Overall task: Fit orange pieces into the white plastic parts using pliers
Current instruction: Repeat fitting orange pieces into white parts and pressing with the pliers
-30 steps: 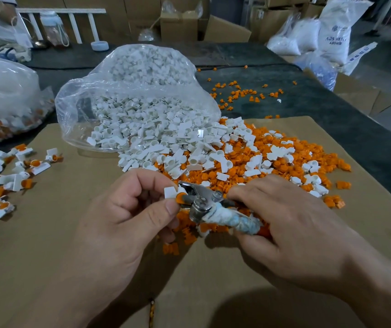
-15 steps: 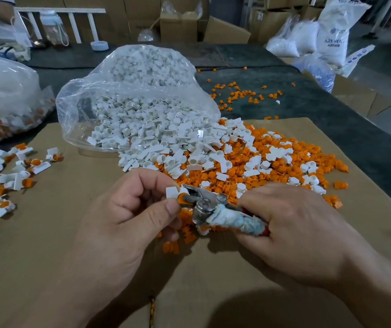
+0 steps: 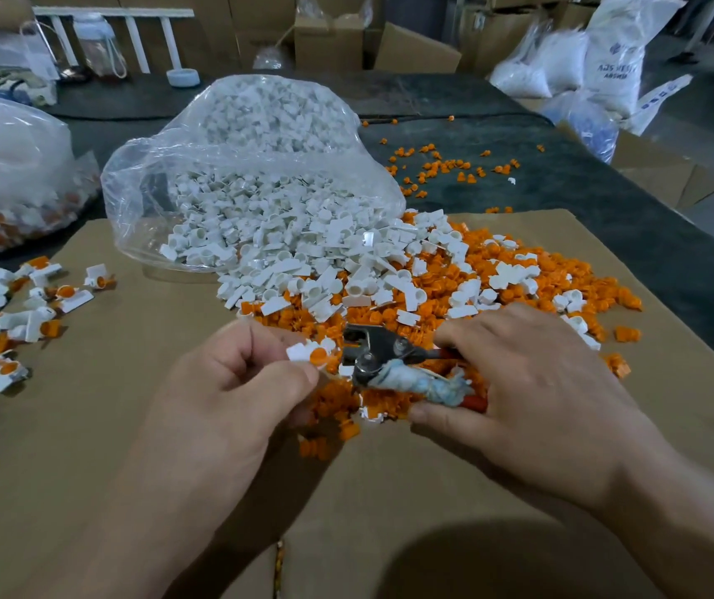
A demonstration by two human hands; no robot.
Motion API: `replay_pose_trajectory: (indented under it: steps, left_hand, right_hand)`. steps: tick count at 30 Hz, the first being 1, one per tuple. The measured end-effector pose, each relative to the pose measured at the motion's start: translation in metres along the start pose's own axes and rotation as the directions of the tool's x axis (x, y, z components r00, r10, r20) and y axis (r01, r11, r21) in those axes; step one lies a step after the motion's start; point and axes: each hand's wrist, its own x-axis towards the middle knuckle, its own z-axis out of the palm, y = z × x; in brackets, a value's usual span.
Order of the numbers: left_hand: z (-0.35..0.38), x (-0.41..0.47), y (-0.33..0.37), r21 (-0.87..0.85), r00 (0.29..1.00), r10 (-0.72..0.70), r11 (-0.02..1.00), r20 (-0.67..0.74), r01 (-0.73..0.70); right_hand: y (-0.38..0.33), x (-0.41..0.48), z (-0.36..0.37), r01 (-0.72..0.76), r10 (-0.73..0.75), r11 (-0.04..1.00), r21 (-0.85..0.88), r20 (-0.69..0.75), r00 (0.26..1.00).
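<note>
My left hand (image 3: 234, 391) pinches a white plastic part with an orange piece seated in it (image 3: 309, 354), held just left of the pliers' jaws. My right hand (image 3: 532, 395) grips the pliers (image 3: 383, 356) by their cloth-wrapped red handles; the metal jaws stand slightly apart from the part. Behind both hands lies a heap of loose orange pieces (image 3: 519, 291) mixed with white parts (image 3: 303, 257) on brown cardboard.
A clear plastic bag (image 3: 242, 136) spills white parts onto the cardboard sheet (image 3: 130, 382). Several assembled white-and-orange parts (image 3: 5, 313) lie at the left. Another filled bag (image 3: 9, 175) sits far left. Stray orange pieces (image 3: 437, 166) dot the dark table behind; boxes and sacks stand beyond.
The pliers have come off the part: the jaws that were squeezing it now sit just to its right. My left hand has lifted the assembled part slightly leftward.
</note>
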Motion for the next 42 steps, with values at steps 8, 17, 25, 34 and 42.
replay_pose_trajectory:
  steps: [8,17,25,34,42]
  left_hand:
    - [0.009,-0.007,0.004,-0.244,0.984,-0.050,0.966,0.169,0.091]
    - [0.016,-0.012,0.006,-0.123,0.974,-0.025,0.991,0.224,0.054]
    - [0.012,-0.014,0.006,-0.021,0.957,-0.007,1.000,0.291,0.014]
    - [0.018,-0.017,0.016,-0.046,0.933,0.156,0.988,0.323,-0.149]
    - [0.020,-0.016,0.027,0.056,0.917,0.274,0.952,0.289,-0.302]
  right_hand:
    - [-0.005,0.006,0.005,0.003,0.002,0.998,-0.064,0.086,0.996]
    - [-0.030,0.001,-0.006,0.312,-0.285,0.939,0.146,-0.180,0.942]
    - [-0.027,-0.001,-0.005,0.349,-0.342,0.936,0.034,-0.129,0.931]
    - [-0.029,-0.006,-0.012,0.297,-0.277,0.894,0.336,-0.105,0.955]
    - [-0.028,-0.007,-0.007,0.317,-0.252,0.827,0.465,-0.198,0.947]
